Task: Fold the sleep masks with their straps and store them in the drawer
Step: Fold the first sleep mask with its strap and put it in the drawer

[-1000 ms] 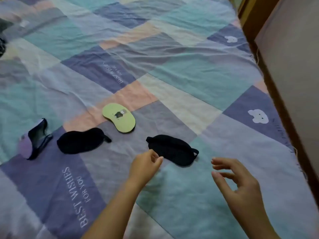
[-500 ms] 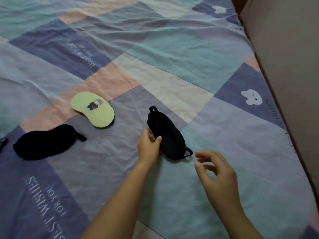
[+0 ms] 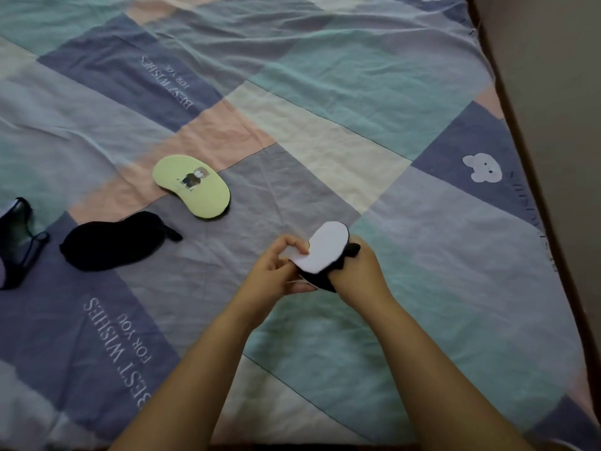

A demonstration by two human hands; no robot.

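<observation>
Two bare hands hold one sleep mask (image 3: 323,252) up above the bed cover (image 3: 374,102), near the middle of the bed and a bit toward the near edge. The mask is bent over, so its pale side faces up and its black side shows below. The left hand (image 3: 276,271) pinches the left edge of the mask with thumb and fingers closed on it. The right hand (image 3: 361,271) grips the black part on the other side, fingers wrapped around it.

Three more masks lie flat on the cover, to the left. A yellow-green mask (image 3: 192,185) with a little bear picture sits on a pink and grey patch. Just beside it, closer to the left edge, lies a black mask (image 3: 113,242). A dark mask (image 3: 16,239) is at the left edge, partly cut off.

A brown bed frame (image 3: 553,206) runs along the right edge.
</observation>
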